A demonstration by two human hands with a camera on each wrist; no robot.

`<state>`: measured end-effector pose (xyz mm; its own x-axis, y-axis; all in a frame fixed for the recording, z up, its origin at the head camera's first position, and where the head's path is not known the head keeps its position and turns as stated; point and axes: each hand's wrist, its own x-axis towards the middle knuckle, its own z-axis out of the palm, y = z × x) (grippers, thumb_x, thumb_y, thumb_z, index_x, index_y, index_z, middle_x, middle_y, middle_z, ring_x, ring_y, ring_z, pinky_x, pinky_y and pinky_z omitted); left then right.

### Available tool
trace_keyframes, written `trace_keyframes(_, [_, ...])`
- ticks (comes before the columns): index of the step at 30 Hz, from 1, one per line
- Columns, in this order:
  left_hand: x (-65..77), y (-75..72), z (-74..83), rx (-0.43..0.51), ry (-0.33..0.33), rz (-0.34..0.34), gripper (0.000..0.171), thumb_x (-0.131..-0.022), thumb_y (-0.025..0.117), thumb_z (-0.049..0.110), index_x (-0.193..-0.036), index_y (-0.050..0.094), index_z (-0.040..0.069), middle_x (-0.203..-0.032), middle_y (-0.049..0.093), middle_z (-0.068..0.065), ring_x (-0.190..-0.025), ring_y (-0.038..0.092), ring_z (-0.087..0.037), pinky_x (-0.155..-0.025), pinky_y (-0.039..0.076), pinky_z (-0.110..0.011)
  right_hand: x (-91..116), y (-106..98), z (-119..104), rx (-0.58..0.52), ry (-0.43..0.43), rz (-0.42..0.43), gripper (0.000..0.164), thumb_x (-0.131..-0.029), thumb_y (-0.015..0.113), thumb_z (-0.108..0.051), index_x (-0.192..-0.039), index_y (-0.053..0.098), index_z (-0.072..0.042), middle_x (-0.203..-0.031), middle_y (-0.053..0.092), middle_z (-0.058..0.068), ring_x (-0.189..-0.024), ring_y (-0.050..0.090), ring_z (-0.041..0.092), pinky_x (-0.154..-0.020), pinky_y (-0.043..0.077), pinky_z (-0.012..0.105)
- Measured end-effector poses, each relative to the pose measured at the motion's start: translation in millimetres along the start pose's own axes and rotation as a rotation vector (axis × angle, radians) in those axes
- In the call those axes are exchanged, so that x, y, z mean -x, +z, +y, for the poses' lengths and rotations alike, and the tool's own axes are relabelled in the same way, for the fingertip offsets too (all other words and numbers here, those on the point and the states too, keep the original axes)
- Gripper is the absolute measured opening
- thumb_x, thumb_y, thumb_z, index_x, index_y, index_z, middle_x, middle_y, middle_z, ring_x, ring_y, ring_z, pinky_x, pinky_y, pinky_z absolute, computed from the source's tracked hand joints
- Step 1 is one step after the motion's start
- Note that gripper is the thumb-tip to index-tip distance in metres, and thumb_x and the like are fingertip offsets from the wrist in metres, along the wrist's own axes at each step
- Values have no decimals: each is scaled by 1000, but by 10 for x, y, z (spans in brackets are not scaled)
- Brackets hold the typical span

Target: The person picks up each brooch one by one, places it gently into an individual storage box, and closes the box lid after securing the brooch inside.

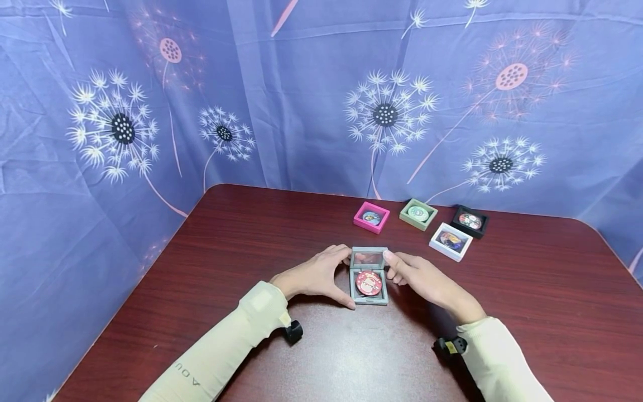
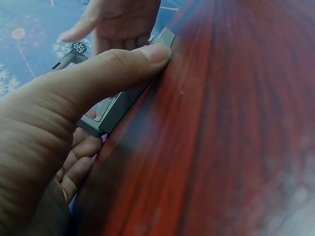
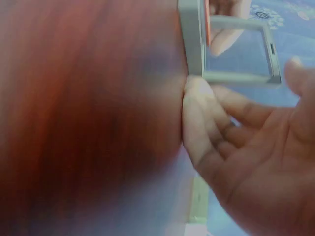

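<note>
A small grey display case [image 1: 372, 301] stands on the table with its clear-windowed lid [image 1: 369, 250] raised at the back. Inside its base lies a round red badge [image 1: 368, 283] with a pale print. My left hand [image 1: 317, 273] grips the case from the left, thumb at the front corner and fingers at the back; in the left wrist view the thumb [image 2: 110, 69] crosses the frame. On the other side, my right hand [image 1: 422, 276] touches the case's right side with its fingertips [image 3: 199, 88]. Its thumb is up by the lid's outer edge, apart from it in the right wrist view.
Behind the hands sit other framed badges: a pink case [image 1: 358, 219], a green case [image 1: 413, 224], a black case [image 1: 483, 228] and a white case [image 1: 450, 253]. A blue dandelion-print cloth [image 1: 301, 111] hangs along the table's [image 1: 251, 223] far and left edges.
</note>
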<state>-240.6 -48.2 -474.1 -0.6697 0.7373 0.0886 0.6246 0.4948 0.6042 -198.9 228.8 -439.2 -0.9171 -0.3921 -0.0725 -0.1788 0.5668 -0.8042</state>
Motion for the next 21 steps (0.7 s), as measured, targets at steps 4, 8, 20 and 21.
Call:
trace_keyframes(4, [3,4,-9,14,5,2,81,-69,99,52,-131,57,21,-125,55,13,-118,47,-8,-105,44,-29,-20,32,-70,-56,99,30,64,-114,40,-52,-111,69,5,-93,67,9,-86,63,21,-80,54,33])
trace_keyframes(8, [3,9,-20,22,11,7,82,-69,99,51,-133,57,22,-125,55,14,-118,47,-7,-104,44,-29,-30,56,-117,-71,138,54,61,-115,42,-47,-114,68,7,-92,67,10,-84,62,21,-78,55,33])
trace_keyframes(20, [9,4,-7,29,9,10,81,-69,100,47,-132,58,19,-122,55,13,-116,48,-7,-104,44,-27,-10,-25,-92,-105,91,-14,48,-112,50,-39,-109,70,5,-94,68,9,-88,64,22,-82,55,32])
trace_keyframes(21, [9,3,-9,31,9,10,82,-69,100,47,-134,58,18,-122,56,13,-117,48,-7,-104,44,-28,-6,-41,-89,-98,82,-25,47,-112,51,-39,-107,70,3,-94,68,8,-89,64,21,-82,55,32])
